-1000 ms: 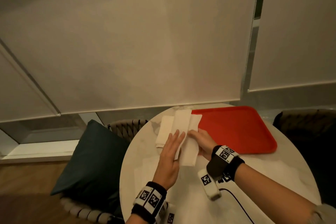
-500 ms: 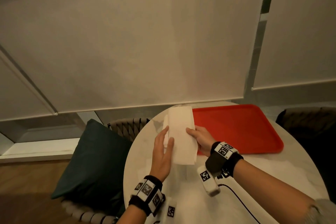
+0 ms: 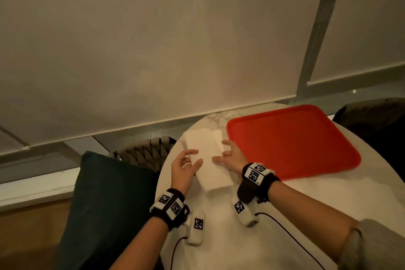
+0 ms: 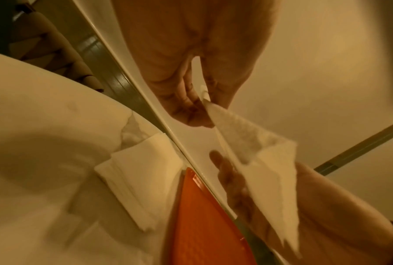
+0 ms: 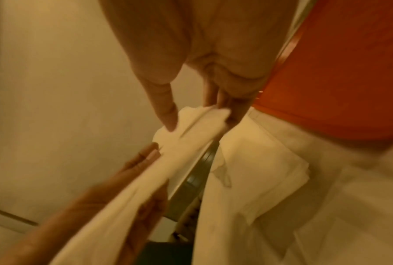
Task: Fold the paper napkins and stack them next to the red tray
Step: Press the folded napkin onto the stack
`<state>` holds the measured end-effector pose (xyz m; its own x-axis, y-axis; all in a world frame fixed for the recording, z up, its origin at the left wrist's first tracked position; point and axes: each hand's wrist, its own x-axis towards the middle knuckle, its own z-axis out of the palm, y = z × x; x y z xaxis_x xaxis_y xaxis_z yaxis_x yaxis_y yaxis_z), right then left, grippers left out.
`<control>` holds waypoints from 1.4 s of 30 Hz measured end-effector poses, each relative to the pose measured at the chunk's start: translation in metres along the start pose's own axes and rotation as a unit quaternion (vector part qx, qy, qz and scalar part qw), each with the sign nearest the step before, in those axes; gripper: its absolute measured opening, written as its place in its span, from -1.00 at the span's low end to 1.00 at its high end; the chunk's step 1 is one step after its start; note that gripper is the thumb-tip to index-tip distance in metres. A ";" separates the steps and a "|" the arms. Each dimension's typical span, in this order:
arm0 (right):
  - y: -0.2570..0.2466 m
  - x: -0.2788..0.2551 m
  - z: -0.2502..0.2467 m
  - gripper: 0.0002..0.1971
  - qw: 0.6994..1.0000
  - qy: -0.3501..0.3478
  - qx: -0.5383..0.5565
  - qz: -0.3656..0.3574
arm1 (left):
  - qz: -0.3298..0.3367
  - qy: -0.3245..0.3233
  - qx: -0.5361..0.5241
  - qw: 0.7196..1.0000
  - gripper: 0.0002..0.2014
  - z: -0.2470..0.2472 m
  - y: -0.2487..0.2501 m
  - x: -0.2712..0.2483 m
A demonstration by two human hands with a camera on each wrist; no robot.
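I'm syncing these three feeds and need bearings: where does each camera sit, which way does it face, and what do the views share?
Head: worn on the head, looking forward and down at the round table, red tray and blinds; shows both forearms, the left hand and the right hand.
Left wrist: under the left palm, looking along the fingers, which pinch the held napkin.
Right wrist: under the right palm, looking along the fingers gripping that napkin.
Shared: all three show the held napkin, the napkin stack and the tray.
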<state>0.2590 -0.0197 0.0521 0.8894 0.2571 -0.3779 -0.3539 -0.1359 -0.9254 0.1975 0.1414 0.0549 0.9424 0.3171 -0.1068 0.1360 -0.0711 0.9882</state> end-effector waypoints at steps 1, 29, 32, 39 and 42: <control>0.001 0.008 0.000 -0.19 0.999 0.021 -0.018 -0.017 | 0.000 -0.009 0.008 1.000 -0.74 -0.002 -0.002 0.013; 0.041 0.102 -0.007 -0.59 0.997 0.055 -0.062 -0.008 | -0.060 -0.148 0.032 0.987 -0.41 0.003 -0.075 0.135; 0.047 0.106 -0.011 -0.63 0.996 0.073 -0.056 -0.016 | -0.050 -0.135 0.073 0.987 -0.41 0.003 -0.079 0.142; 0.056 0.116 -0.011 -0.68 0.990 0.099 -0.103 0.000 | -0.051 -0.144 0.097 0.984 -0.42 0.009 -0.079 0.140; 0.059 0.120 -0.007 -0.63 0.987 0.133 -0.085 -0.012 | -0.062 -0.156 0.035 0.985 -0.39 0.014 -0.064 0.133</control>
<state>0.3467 -0.0033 -0.0474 0.9493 0.0050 -0.3142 -0.2987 -0.2965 -0.9071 0.3181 0.1749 -0.0238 0.9638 0.0224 -0.2657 0.2664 -0.1186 0.9565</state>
